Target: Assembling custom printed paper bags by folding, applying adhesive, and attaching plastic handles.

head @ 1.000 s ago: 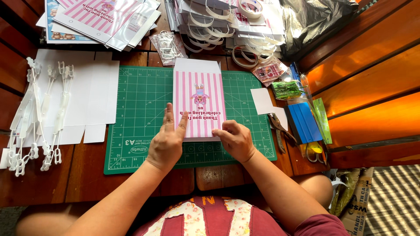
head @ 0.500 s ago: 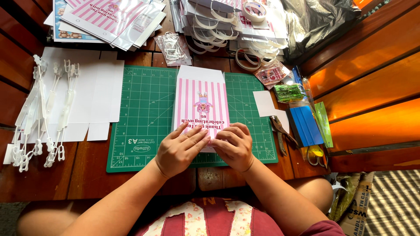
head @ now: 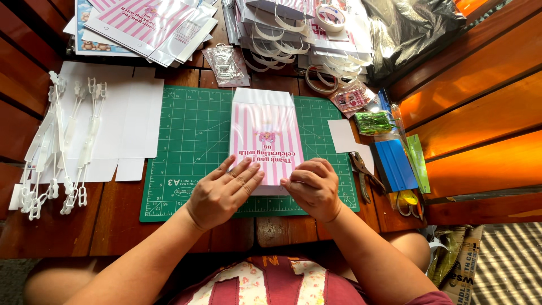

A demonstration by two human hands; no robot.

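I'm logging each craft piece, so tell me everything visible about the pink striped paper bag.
The pink striped paper bag lies flat on the green cutting mat, pink and white vertical stripes, small printed figure and text, plain white flap at its far end. Both hands press its near edge: left hand flat, right hand curled.

Both forearms come up from the bottom of the view and angle inward toward the green cutting mat (head: 192,141). The left hand (head: 223,192) lies palm down at the mat's near edge, fingers (head: 245,172) spread flat and pointing up and to the right. The right hand (head: 313,186) sits just beside it at that same near edge, fingers curled under, knuckles raised, thumb tucked toward the left hand. The fingertips of the two hands nearly meet. Both wrists are bare.
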